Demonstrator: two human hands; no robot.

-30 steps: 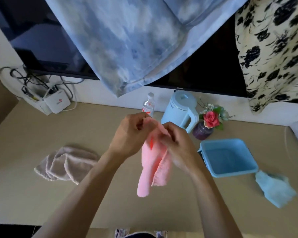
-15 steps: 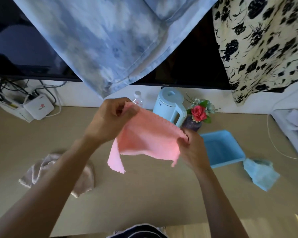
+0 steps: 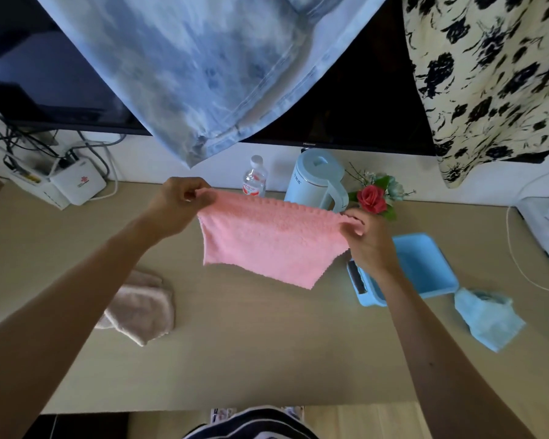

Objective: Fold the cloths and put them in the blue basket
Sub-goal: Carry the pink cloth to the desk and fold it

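The pink cloth (image 3: 273, 239) is now stretched flat in the air above the middle of the surface (image 3: 251, 343), no longer bunched. Both hands pinch its top corners, left hand (image 3: 179, 202) and right hand (image 3: 370, 242) pulled wide apart. Folding can begin; the blue basket (image 3: 425, 267) waits near the right edge.

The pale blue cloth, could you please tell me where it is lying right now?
In the head view, the crumpled pale blue cloth lies on the beige table at the right, touching the near right corner of the blue plastic basket.
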